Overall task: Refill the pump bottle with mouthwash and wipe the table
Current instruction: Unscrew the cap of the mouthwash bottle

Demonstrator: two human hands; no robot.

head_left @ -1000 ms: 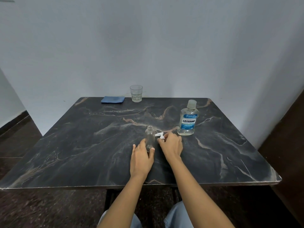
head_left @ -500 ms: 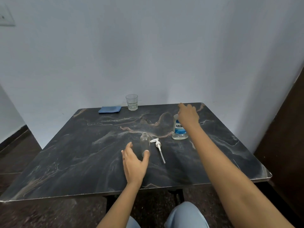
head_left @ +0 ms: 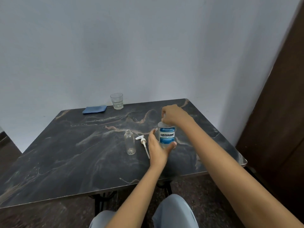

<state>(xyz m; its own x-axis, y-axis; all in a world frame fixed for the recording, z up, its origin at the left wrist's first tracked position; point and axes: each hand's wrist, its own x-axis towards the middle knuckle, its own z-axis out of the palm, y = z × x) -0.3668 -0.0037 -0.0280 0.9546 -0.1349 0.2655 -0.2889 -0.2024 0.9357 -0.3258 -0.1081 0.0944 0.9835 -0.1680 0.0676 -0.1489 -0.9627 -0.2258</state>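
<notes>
A clear mouthwash bottle [head_left: 167, 135] with a blue label stands on the dark marble table [head_left: 74, 153]. My right hand [head_left: 173, 116] grips its cap from above, hiding the cap. My left hand [head_left: 158, 148] holds the bottle's lower body, thumb and fingers around it. Left of it the small clear pump bottle [head_left: 130, 142] stands upright and uncapped, looking empty. Its white pump head with tube [head_left: 143, 143] lies flat on the table between the two bottles. A folded blue cloth [head_left: 94, 109] lies at the table's far edge.
A glass tumbler [head_left: 116, 101] stands at the far edge beside the cloth, near the white wall. A dark wooden door or panel [head_left: 279, 112] rises to the right of the table. My knees show under the near edge.
My left hand let go of the pump bottle and moved right to hold the mouthwash bottle. My right hand, which laid down the pump head, now grips the mouthwash cap.
</notes>
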